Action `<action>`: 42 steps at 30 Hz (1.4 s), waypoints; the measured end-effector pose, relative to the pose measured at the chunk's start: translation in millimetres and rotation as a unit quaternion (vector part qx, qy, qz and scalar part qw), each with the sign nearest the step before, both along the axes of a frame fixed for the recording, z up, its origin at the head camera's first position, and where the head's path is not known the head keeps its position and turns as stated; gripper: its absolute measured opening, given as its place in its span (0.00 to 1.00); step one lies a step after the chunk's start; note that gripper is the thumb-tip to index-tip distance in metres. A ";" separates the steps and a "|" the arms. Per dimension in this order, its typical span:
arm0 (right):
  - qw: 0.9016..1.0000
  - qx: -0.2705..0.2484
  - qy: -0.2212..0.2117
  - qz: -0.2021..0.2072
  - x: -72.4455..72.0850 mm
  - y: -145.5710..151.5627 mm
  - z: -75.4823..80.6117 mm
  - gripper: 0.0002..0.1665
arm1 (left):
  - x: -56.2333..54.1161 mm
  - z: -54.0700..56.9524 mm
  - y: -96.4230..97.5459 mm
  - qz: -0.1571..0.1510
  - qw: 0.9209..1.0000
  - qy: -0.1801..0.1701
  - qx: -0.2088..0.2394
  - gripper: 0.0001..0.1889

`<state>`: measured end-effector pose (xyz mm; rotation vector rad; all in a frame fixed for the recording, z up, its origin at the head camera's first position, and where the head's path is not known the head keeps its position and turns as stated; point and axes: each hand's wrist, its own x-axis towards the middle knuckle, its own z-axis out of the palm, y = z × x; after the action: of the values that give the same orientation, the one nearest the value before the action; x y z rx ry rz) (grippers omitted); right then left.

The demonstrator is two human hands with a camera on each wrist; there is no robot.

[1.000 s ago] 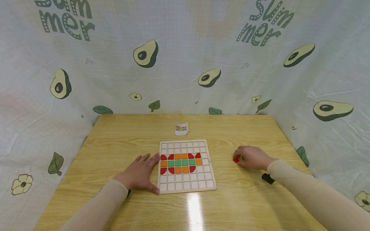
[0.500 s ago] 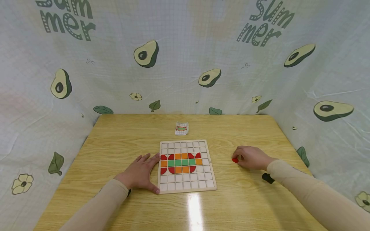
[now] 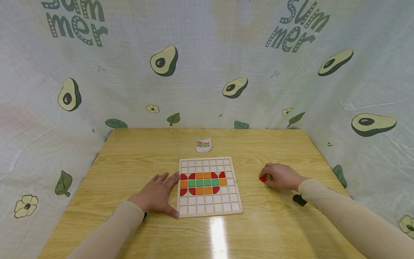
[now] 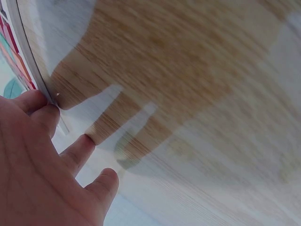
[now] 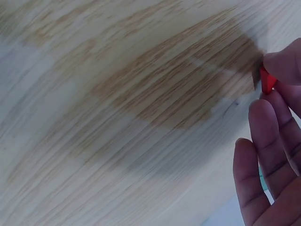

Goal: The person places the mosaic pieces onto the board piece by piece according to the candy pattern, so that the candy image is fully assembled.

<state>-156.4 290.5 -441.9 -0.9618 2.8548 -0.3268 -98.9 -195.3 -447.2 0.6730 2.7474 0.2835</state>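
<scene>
A square wooden grid board lies on the table, with red quarter-circle, orange square and green square tiles set across its middle rows. My left hand is spread flat at the board's left edge, its thumb by the lower left corner. In the left wrist view, fingertips of the left hand touch the board's edge. Right of the board, my right hand pinches a red tile between thumb and fingers, close over the table. The right wrist view shows that red tile partly covered by the thumb.
Behind the board lies a small paper card printed with a coloured grid pattern. The wooden table ends at a white cloth with avocado prints, hung at the back and both sides.
The right hand has shifted very slightly left with the red tile. The left hand and the board keep their places.
</scene>
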 end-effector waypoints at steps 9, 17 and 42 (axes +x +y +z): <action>0.998 -0.055 -0.029 0.001 1.7 -57.8 6.0 0.10 | 0.5 1.6 1.0 0.004 1.000 -0.003 0.003 0.71; 0.996 -0.053 -0.041 0.050 12.0 -110.5 6.6 0.10 | 0.4 1.6 2.0 0.007 1.000 -0.011 0.004 0.71; 0.997 -0.012 -0.015 0.077 20.5 -134.1 0.2 0.09 | 0.2 0.3 0.7 0.006 1.000 -0.004 -0.001 0.71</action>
<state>-135.8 156.4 -441.7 -1.1627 2.7352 -0.3581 -98.7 -194.6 -447.0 0.6530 2.7457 0.2858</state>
